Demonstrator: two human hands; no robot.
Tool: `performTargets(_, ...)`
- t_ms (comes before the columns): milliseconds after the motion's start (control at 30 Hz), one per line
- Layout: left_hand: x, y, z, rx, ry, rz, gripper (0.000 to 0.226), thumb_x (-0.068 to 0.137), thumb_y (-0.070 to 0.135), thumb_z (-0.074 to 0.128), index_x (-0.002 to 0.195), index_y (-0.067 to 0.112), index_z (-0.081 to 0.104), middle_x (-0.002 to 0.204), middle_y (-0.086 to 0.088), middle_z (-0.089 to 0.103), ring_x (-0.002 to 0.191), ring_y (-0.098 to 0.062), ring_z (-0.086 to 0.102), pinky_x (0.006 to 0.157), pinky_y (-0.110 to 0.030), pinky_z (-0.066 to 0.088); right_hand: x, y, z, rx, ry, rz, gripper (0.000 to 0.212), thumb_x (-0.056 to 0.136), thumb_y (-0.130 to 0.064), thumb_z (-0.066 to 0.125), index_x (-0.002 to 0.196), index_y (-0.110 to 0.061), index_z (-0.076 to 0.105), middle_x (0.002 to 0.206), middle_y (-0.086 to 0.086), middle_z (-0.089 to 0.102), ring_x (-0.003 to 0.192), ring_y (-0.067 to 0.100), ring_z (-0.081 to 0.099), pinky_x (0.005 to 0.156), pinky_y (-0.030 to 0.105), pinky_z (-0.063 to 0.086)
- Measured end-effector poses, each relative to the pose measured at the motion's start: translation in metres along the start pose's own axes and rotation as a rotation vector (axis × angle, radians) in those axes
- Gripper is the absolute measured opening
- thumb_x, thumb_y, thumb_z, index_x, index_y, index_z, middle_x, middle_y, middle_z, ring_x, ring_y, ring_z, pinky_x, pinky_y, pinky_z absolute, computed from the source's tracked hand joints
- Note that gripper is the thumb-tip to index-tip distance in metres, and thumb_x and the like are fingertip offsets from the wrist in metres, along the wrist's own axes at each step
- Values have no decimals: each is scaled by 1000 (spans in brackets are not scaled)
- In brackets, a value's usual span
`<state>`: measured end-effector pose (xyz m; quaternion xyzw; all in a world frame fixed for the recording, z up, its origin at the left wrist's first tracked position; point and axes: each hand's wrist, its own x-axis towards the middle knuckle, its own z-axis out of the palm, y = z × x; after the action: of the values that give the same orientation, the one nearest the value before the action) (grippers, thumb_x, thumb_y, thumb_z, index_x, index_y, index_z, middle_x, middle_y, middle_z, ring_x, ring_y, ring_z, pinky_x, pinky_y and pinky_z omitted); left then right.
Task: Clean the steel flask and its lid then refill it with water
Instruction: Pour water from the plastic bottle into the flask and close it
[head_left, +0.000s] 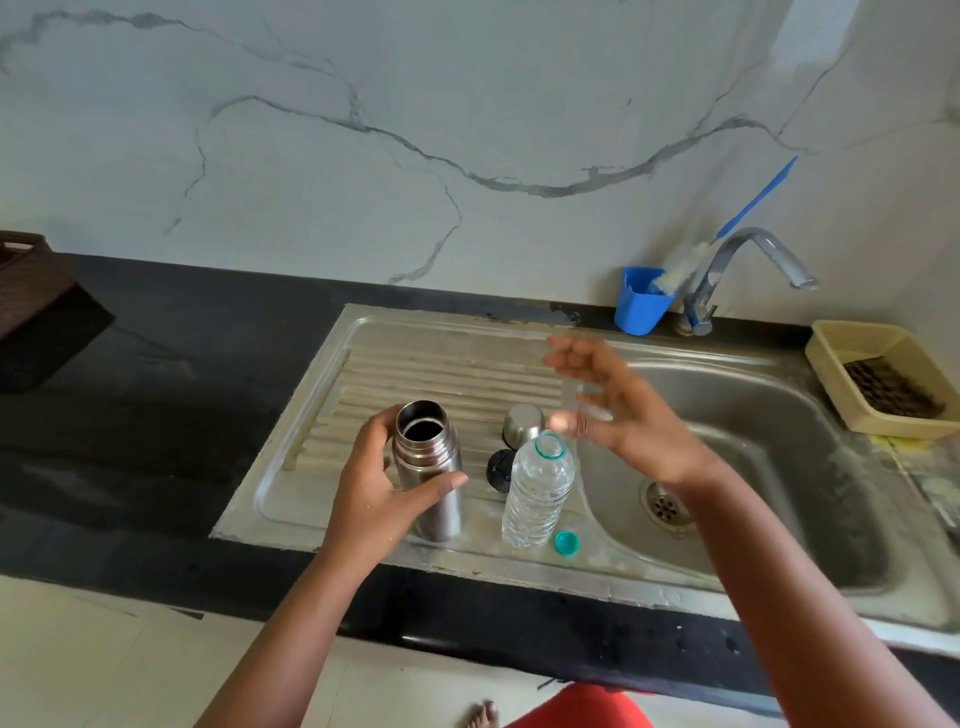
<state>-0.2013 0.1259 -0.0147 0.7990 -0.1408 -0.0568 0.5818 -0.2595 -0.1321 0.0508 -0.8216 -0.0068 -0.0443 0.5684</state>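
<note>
Dark basket (31, 291) at far left of black tabletop (171, 415). Your left hand (374, 488) grips steel flask (431, 467), upright, mouth open, on sink drainboard (415, 369). Just right: black stopper (500, 470), steel lid cup (522, 423) inverted behind it, uncapped water bottle (537, 493) upright, teal cap (567, 543) beside its base. Your right hand (623, 410) above bottle, fingers spread wide, blurred, holding nothing. Basin (779, 441), tap (748, 270), blue cup (641, 301) with brush (675, 273), beige tray (852, 343) far right.

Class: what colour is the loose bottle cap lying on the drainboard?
Teal green; the bottle cap shows in the head view.
</note>
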Motion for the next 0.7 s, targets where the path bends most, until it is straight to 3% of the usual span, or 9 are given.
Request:
performTargets(167,3,1,7,3,7,-51,71,67,17,90,119,38,47,105,17,67,95,8,63,75,-12,46,-29,60,24,61,-179,200,101,60,-32,91,142,-45,33,139,-17,50,131,2,46,110,25,34)
performTargets(267,5,2,15,33,38,-65,73,69,8,88,115,41,42,103,14,66,88,12,61,68,-7,46,-36,76,45,102,-109,234,106,61,-11,93,144,-36,32,131,-14,55,119,-7,52,93,8,40)
performTargets(367,8,4,19,22,67,-95,75,68,4,87,109,48,42,102,12,66,87,8,63,72,-18,46,-36,90,62,72,12,236,102,61,-9,93,141,-32,34,121,-13,61,110,-4,59,89,10,43)
performTargets(500,9,5,21,35,73,-110,77,67,2,88,108,49,42,101,11,66,86,7,64,72,-19,47,-34,102,70,5,120,271,74,67,-13,90,120,-38,45,109,-14,67,100,-7,62,83,8,44)
performTargets(700,6,-1,22,34,87,-108,80,65,4,89,113,48,41,104,10,66,89,4,64,72,-17,48,-26,95,74,44,135,239,80,72,-5,85,137,-20,42,106,-12,68,98,-5,64,81,7,45)
